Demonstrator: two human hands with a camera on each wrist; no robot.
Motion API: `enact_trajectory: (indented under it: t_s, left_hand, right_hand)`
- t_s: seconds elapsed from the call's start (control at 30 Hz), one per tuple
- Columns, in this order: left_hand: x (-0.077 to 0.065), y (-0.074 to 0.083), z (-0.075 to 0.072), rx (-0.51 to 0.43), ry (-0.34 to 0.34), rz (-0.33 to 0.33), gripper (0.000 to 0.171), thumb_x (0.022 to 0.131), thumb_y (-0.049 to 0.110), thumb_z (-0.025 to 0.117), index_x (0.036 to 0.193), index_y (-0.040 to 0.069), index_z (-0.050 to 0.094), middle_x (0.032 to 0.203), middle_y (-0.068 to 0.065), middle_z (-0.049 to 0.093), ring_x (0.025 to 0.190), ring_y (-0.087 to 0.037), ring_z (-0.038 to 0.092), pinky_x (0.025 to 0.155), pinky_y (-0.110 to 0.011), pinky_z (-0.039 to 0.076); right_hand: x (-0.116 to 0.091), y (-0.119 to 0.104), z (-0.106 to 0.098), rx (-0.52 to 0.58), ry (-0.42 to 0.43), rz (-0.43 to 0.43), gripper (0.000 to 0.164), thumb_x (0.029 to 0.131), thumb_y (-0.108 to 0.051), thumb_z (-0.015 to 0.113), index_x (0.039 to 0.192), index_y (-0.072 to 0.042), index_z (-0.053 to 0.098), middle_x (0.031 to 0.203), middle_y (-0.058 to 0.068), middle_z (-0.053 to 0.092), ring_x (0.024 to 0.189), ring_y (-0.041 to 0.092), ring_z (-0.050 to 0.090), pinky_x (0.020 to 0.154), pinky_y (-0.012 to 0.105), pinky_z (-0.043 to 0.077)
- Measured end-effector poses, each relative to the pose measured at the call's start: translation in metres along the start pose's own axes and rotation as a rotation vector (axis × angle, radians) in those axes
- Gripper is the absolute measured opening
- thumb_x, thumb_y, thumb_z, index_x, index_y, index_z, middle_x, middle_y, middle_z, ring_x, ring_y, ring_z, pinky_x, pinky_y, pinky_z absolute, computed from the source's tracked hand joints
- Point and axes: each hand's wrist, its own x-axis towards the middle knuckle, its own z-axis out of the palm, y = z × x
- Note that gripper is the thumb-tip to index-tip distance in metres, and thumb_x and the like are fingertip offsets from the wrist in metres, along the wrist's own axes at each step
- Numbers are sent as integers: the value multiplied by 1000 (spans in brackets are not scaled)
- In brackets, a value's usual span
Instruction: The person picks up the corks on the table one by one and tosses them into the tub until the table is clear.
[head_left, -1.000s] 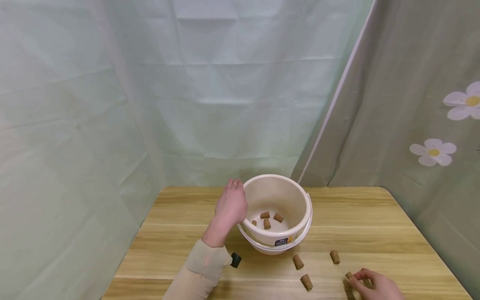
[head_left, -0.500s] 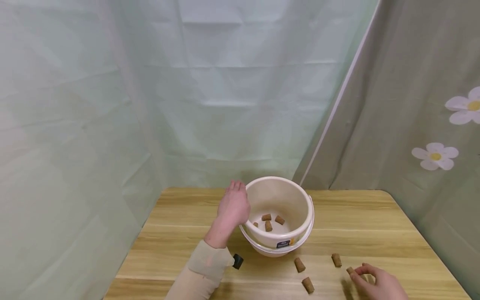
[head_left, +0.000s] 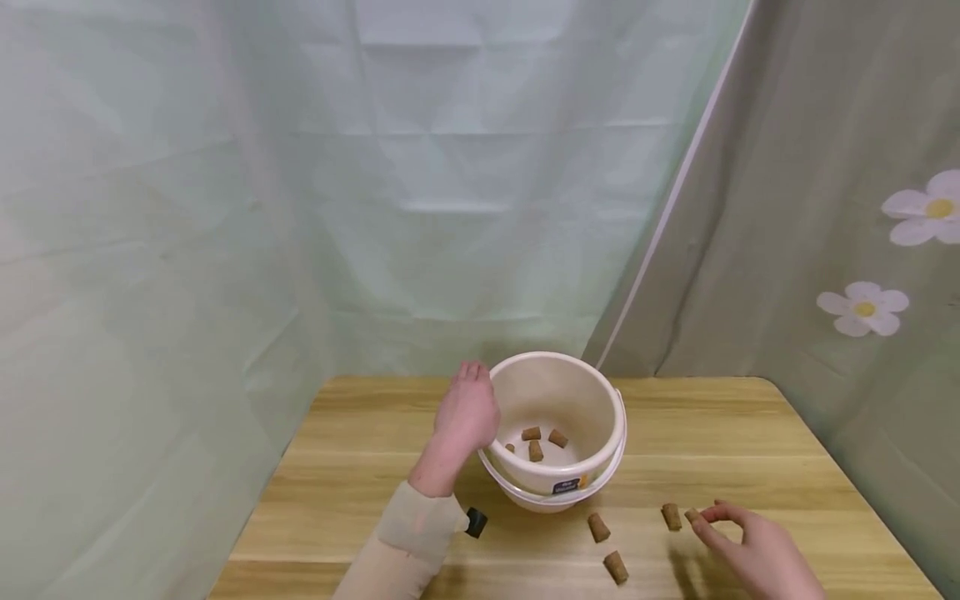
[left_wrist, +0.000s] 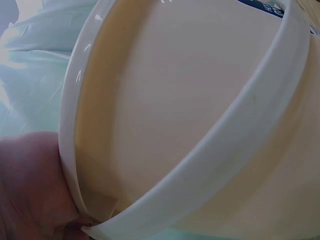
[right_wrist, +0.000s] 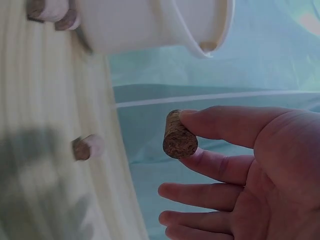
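A white bucket [head_left: 551, 483] stands upright with several corks [head_left: 557, 437] on its floor. My left hand [head_left: 467, 408] holds the bucket at the left side of its rim; in the left wrist view that hand [left_wrist: 32, 185] lies against the bucket's edge, its fingertips hidden. Between thumb and index finger, my right hand [head_left: 757, 546] pinches a brown cork [head_left: 692, 516], raised over the table as its shadow shows. The right wrist view has this cork [right_wrist: 180, 136] at the fingertips, with the other fingers of the right hand [right_wrist: 240, 175] stretched out.
Three loose corks lie on the wooden table [head_left: 337, 467]: one cork [head_left: 671, 517] beside the right hand, another cork [head_left: 598, 527] just in front of the bucket, and a third cork [head_left: 616, 567] nearer me. Pale curtains [head_left: 450, 208] hang behind and to the sides.
My right hand has lifted the cork off the table and carried it slightly up and left, towards the bucket. The left hand stays at the rim.
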Motion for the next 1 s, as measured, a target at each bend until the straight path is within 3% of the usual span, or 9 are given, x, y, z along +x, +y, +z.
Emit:
enact_trajectory:
  t_s: [0.13,0.27,0.53,0.6,0.87,1.0]
  left_hand:
    - [0,-1,-2,4,22,5,50,106,5,47,152,-17,45,157,-33,47,153,-46,37,128,-50,28]
    - [0,-1,-4,8,26,12,50,106,5,47,151,-18,45,157,-34,47,153,-46,38,127,-51,29]
    - [-2,2,-3,-6,1,-7,53,103,2,51,153,-17,44,160,-33,44,154,-46,35,127,-51,27]
    - [-2,3,-3,-11,3,-5,53,103,1,51,153,-17,44,159,-33,44,154,-47,35,127,-52,27]
    - [-3,3,-5,-12,-10,-4,51,107,5,45,153,-17,43,160,-34,43,155,-46,34,128,-52,27]
    - [-4,2,-4,-7,-2,1,51,107,6,46,153,-17,44,160,-33,43,154,-46,35,128,-51,28]
  right_hand:
    - [2,-15,-8,2,30,-32,54,104,-59,62,123,-10,76,148,34,57,85,27,67,85,51,56]
    - [2,-28,-13,11,62,-62,58,104,-61,62,126,-9,76,152,30,55,119,44,67,90,57,56]
    - [-2,-47,-16,51,111,-89,56,103,-61,64,126,-12,75,154,24,56,116,40,68,87,51,56]
    - [-1,-52,-16,59,130,-105,56,103,-61,64,126,-11,75,153,24,58,120,45,67,89,56,57]
    - [2,-68,-18,61,170,-159,50,103,-57,66,123,-11,77,149,21,61,115,42,69,90,61,57]
    - [4,-76,-19,70,197,-187,48,104,-55,66,122,-12,77,148,20,63,123,49,65,94,66,54]
